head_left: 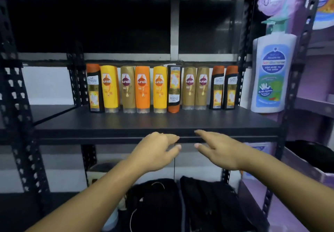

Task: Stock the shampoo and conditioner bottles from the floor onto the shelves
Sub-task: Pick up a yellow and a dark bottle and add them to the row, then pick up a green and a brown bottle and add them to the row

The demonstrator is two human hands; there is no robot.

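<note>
Ten bottles (142, 89) in row at back of shelf (126, 123); mid-row black bottle (174, 89) inverted, orange cap down; left hand (155, 150), right hand (218, 150) relaxed, holding nothing, at shelf front edge.

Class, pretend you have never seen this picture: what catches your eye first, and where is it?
A bright row of bottles stands along the back of the dark shelf, one black bottle upside down mid-row. The left hand and right hand hover open before the shelf's front edge.
</note>
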